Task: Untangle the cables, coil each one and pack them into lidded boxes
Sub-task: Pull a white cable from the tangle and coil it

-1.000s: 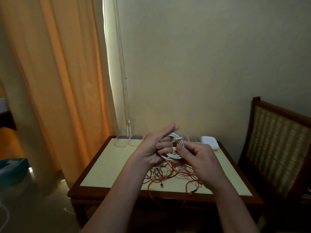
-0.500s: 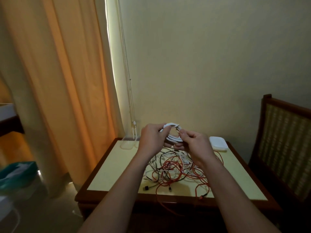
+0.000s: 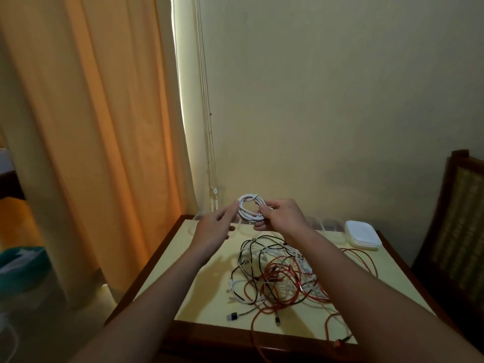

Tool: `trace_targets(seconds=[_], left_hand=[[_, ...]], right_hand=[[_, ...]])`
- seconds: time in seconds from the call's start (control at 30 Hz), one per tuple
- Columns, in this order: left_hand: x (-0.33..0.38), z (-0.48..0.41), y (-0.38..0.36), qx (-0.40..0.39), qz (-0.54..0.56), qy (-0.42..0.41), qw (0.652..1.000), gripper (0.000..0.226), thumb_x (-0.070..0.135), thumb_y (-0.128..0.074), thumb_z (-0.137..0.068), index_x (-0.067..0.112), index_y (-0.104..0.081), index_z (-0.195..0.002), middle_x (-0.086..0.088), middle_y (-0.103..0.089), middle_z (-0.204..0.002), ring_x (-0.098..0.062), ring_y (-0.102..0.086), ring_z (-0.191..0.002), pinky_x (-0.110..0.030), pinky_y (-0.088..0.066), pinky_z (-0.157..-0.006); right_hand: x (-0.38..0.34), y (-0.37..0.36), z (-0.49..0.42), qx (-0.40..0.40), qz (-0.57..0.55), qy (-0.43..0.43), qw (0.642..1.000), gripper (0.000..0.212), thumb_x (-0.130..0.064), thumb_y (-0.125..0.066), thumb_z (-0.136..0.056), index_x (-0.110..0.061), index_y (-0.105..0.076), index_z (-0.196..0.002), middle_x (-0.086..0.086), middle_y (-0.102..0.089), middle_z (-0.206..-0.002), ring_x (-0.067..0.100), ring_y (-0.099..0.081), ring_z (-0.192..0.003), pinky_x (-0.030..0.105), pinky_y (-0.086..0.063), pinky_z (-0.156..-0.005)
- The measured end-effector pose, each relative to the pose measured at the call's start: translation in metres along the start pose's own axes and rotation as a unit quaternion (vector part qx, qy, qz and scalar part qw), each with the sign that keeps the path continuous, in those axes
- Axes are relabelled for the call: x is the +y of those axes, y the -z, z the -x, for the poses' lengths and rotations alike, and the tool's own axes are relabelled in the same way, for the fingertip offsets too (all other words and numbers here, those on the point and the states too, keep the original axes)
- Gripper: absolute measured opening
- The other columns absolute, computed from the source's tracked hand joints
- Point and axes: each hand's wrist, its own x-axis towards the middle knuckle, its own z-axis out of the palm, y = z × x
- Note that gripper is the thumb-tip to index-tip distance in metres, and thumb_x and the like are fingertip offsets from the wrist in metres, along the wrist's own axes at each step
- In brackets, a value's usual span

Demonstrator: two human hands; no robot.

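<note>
Head-cam view down two bare forearms over a small desk (image 3: 209, 305) w/ a pale yellow top. Held in the air above the desk's far edge is one white cable (image 3: 248, 209), wound into a small neat coil. The right hand (image 3: 284, 218) pinches the coil's right side, fingers curled & clamped on the loops. The left hand (image 3: 213, 227) reaches in from the left, fingers fairly straight & apart, tips just touching the coil's left edge w/o gripping it. On the desk, nearer the viewer, a loose tangle (image 3: 282, 273) of red, black & white cables lies spread out, some ends trailing over the front edge. Along the back edge stand clear boxes (image 3: 326, 224), hard to make out, none visibly holding a cable. A stack of white lids (image 3: 362, 235) sits at the back right corner. Orange curtain (image 3: 91, 127) at left, chair (image 3: 461, 218) at right. Progress looks early: approx one cable coiled, not yet boxed. The rest need untangling, coiling & packing, then lids on.
</note>
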Motion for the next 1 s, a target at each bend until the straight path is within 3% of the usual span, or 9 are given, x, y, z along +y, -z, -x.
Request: trace_targets(seconds=[0.1, 0.2, 0.37, 0.5, 0.63, 0.83, 0.9, 1.0], left_hand=[[-0.053, -0.031, 0.018, 0.007, -0.121, 0.025, 0.992, 0.066, 0.078, -0.040, -0.089, 0.033, -0.063, -0.132, 0.007, -0.065, -0.130, -0.017, -0.059, -0.119, -0.039, -0.045, -0.104], [-0.110, -0.055, 0.034, 0.000, -0.219, 0.066, 0.973, 0.068, 0.067, -0.042, -0.095, 0.019, -0.056, -0.142, -0.001, -0.057, -0.144, -0.021, -0.051, -0.131, -0.033, -0.037, -0.106], [-0.208, -0.082, 0.048, -0.035, -0.269, 0.144, 0.952, 0.074, 0.070, -0.046, -0.092, 0.018, -0.052, -0.144, -0.002, -0.053, -0.147, -0.021, -0.051, -0.132, -0.036, -0.037, -0.111], [-0.274, -0.106, 0.052, -0.074, -0.313, 0.179, 0.930, 0.077, 0.073, -0.036, -0.094, 0.021, -0.042, -0.151, 0.000, -0.039, -0.158, -0.020, -0.036, -0.144, -0.039, -0.025, -0.119], [-0.311, -0.148, 0.052, -0.084, -0.357, 0.151, 0.918, 0.073, 0.069, -0.032, -0.097, 0.025, -0.033, -0.155, 0.002, -0.018, -0.166, -0.019, -0.008, -0.154, -0.046, -0.001, -0.123], [-0.344, -0.200, 0.057, -0.041, -0.438, 0.085, 0.894, 0.083, 0.076, -0.034, -0.091, 0.027, -0.025, -0.157, 0.002, -0.010, -0.167, -0.019, -0.002, -0.155, -0.048, 0.002, -0.123], [-0.352, -0.206, 0.059, -0.029, -0.476, 0.062, 0.877, 0.091, 0.083, -0.027, -0.086, 0.027, -0.020, -0.158, 0.002, -0.008, -0.168, -0.019, -0.002, -0.155, -0.047, 0.002, -0.124], [-0.358, -0.211, 0.060, 0.000, -0.496, 0.039, 0.867, 0.099, 0.088, -0.020, -0.082, 0.027, -0.015, -0.159, 0.002, -0.006, -0.168, -0.019, 0.000, -0.154, -0.045, 0.005, -0.124]], right_hand=[[0.016, -0.012, -0.044, 0.002, 0.032, -0.026, 0.999, 0.015, -0.005, -0.062, -0.099, 0.004, -0.071, -0.105, 0.023, -0.071, -0.083, 0.028, -0.068, -0.062, 0.045, -0.063, -0.071], [0.035, -0.027, -0.081, -0.001, 0.057, -0.052, 0.997, 0.017, -0.006, -0.070, -0.094, 0.008, -0.071, -0.103, 0.022, -0.069, -0.074, 0.028, -0.066, -0.055, 0.043, -0.062, -0.065], [0.074, -0.064, -0.144, 0.026, 0.094, -0.068, 0.993, 0.021, -0.006, -0.075, -0.089, 0.008, -0.071, -0.105, 0.022, -0.068, -0.068, 0.030, -0.065, -0.052, 0.044, -0.062, -0.062], [0.103, -0.095, -0.192, 0.046, 0.132, -0.064, 0.988, 0.013, -0.004, -0.072, -0.090, 0.004, -0.075, -0.100, 0.019, -0.071, -0.070, 0.028, -0.069, -0.054, 0.044, -0.064, -0.061], [0.123, -0.125, -0.232, 0.043, 0.180, -0.064, 0.981, 0.009, -0.002, -0.069, -0.090, -0.001, -0.077, -0.093, 0.021, -0.073, -0.073, 0.026, -0.069, -0.054, 0.039, -0.063, -0.058], [0.168, -0.165, -0.284, 0.019, 0.310, -0.022, 0.950, 0.019, -0.011, -0.067, -0.087, -0.014, -0.080, -0.073, 0.011, -0.072, -0.062, 0.028, -0.074, -0.063, 0.044, -0.064, -0.067], [0.183, -0.178, -0.297, 0.001, 0.363, 0.003, 0.932, 0.018, -0.020, -0.067, -0.091, -0.014, -0.081, -0.082, 0.009, -0.074, -0.069, 0.028, -0.073, -0.075, 0.043, -0.062, -0.075], [0.197, -0.195, -0.310, -0.017, 0.419, 0.039, 0.907, 0.018, -0.025, -0.064, -0.096, -0.019, -0.081, -0.098, 0.009, -0.076, -0.088, 0.026, -0.070, -0.088, 0.029, -0.055, -0.079]])
